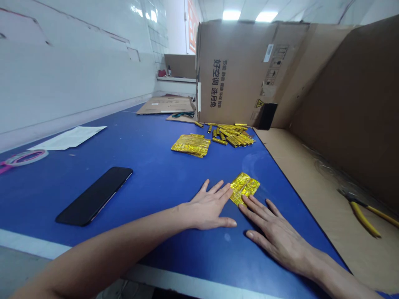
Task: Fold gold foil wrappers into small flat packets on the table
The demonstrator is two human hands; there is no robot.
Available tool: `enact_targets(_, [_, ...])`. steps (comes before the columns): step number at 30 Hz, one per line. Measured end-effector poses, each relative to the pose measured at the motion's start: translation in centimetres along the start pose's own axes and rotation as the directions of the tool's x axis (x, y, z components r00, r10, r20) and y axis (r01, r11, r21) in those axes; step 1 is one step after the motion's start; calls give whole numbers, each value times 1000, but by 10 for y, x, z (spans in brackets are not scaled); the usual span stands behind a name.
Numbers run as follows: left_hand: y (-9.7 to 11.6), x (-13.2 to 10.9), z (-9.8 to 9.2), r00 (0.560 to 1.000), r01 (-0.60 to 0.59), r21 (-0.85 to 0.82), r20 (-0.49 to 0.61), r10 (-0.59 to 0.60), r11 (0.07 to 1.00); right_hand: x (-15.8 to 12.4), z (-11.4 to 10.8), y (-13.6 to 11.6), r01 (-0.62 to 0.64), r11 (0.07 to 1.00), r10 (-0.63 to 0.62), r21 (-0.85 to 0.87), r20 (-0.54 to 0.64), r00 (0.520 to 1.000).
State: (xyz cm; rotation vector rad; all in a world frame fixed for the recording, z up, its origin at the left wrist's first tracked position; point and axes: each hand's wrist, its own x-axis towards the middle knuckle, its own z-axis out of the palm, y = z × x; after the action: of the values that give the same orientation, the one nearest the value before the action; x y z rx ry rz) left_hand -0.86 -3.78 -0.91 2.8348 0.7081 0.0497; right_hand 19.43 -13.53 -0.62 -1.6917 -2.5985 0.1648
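**As the left hand (207, 207) and right hand (277, 238) lie open, a gold foil packet (245, 189) is sitting between their fingertips**

While the packet is lying flat on the blue desk (140, 166), near the desk's right edge, both hands are resting palm down with their fingers spread. The left hand's fingertips are reaching the packet's left side, and the right hand's fingertips are contacting its lower edge. Neither hand is closing or visibly gripping anything.

Orientation: the packet's long axis is running roughly diagonally, from lower left to upper right in the head view. A crease is crossing its surface. Which end counts as its front cannot be told.

Status: one packet is lying at the hands. Farther forward, a stack of flat gold foil packets (190, 145) is lying beside a heap of gold foil-wrapped sticks (230, 135). The sticks are lying loose, pointing in mixed directions, near the foot of a cardboard panel (237, 70). The heap is not arranged into rows.

Surroundings: a black smartphone (93, 195) is lying on the desk left of the left hand, and yellow-handled pliers (363, 214) are lying on cardboard right of the desk.
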Motion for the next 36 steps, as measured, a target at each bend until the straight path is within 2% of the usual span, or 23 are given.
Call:
enact_targets(5, [-1,0,-2,1000,-7,15,13,7,1000,5,-6,-2,73,996,-75,-47,-52,996])
enact_targets(9, [-8,3,-5,1000,-10,32,29,9,999,7,-11,-3,163,987,-163,-12,20,986])
enact_targets(16, [-24,22,-11,1000,-6,64,28,4,998,17,-12,-14,193,974,-202,120,65,977])
enact_targets(23, [-24,27,-9,999,33,38,7,-34,999,27,-44,-18,133,962,-167,238,130,977])
enact_targets(27, [-25,26,-11,999,34,18,21,-35,999,37,-60,-4,104,923,-176,370,164,971])
enact_targets(30, [-26,28,-13,998,41,12,38,-42,999,54,-65,15,108,852,-189,512,108,976])
enact_targets(32, [-27,29,-13,998,43,9,45,-44,999,65,-62,27,150,883,-195,444,57,979])
enact_targets(36, [-29,30,-13,998,46,2,41,-46,999,72,-46,44,193,947,-226,258,105,968])
